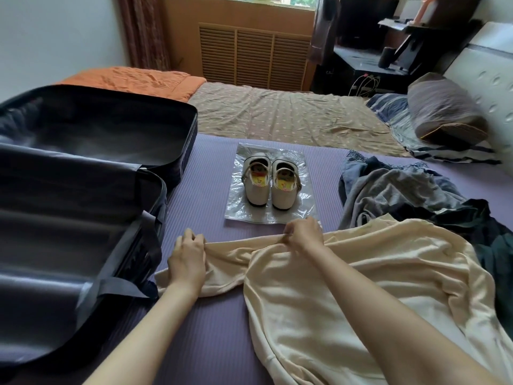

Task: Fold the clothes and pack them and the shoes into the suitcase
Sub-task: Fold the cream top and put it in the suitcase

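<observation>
gripping the cream garment [347, 287] with both hands, you have it lying on the purple mat [205, 173] that covers the near part of the bed. your left hand [187, 257] rests on the garment's left end, its fingers [194, 239] curled round a fold of cloth at the far edge. your right hand [304, 234] pinches that same far edge further right, the fingers bunched on a small ridge of fabric, just beside the near edge of the clear plastic bag [236, 212]. between the two hands the cloth runs as a fairly straight band; the rest of the garment lies loose and creased toward you and to the right, partly under your right forearm

the pair of white shoes [270, 183] stands side by side on the plastic bag, openings up, in the middle of the mat beyond your hands. the suitcase [83, 218] lies open on your left, both halves showing dark lining, with grey straps across the near half; the garment's left end lies just beside it. a heap of unfolded clothes [402, 193] in grey, blue and dark green sits on the right, touching the cream garment's far side

further off on the bed lie an orange blanket [133, 79], a patterned brown sheet [277, 115] and a grey pillow [444, 109] near the headboard
</observation>
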